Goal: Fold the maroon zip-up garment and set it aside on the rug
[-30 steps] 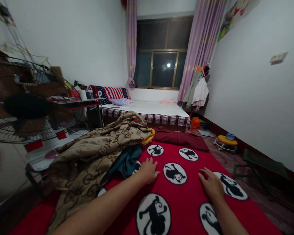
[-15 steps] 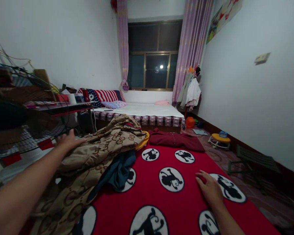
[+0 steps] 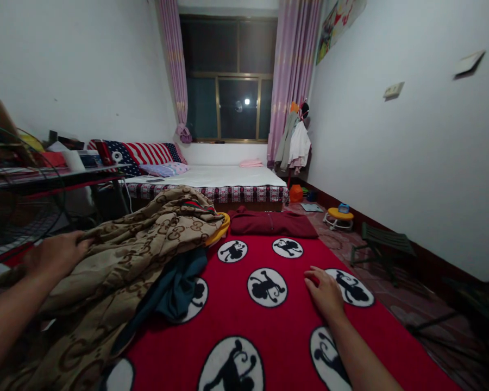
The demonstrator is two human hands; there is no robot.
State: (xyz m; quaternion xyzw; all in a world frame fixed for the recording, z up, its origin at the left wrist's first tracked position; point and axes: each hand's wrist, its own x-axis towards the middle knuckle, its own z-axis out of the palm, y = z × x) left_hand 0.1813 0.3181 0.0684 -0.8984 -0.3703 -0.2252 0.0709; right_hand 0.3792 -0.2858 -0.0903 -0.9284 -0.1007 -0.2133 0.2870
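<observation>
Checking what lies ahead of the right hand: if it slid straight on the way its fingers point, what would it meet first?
Beyond the right hand, probably only the bare red blanket, then the dark red garment; depth is unclear.

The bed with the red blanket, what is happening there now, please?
A person leans over the red blanket with monkey prints. The left hand grips the edge of the tan patterned cover heaped on the left side. The right hand rests flat on the blanket. A dark teal garment lies between them.
</observation>
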